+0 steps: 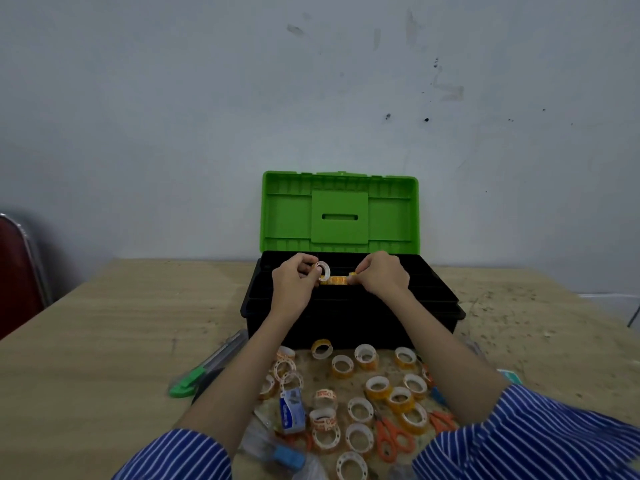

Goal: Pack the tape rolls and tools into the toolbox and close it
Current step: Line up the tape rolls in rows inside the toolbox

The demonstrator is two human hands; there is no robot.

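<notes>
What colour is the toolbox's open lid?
Bright green; the toolbox lid stands upright above the black base, clearest in the head view.

One toolbox (349, 317), two orange scissors (393, 439), roughly twenty loose tape rolls (359, 408).

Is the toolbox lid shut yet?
No, the green lid stands upright and open behind the black toolbox, with both hands over it and many tape rolls loose on the table.
</notes>
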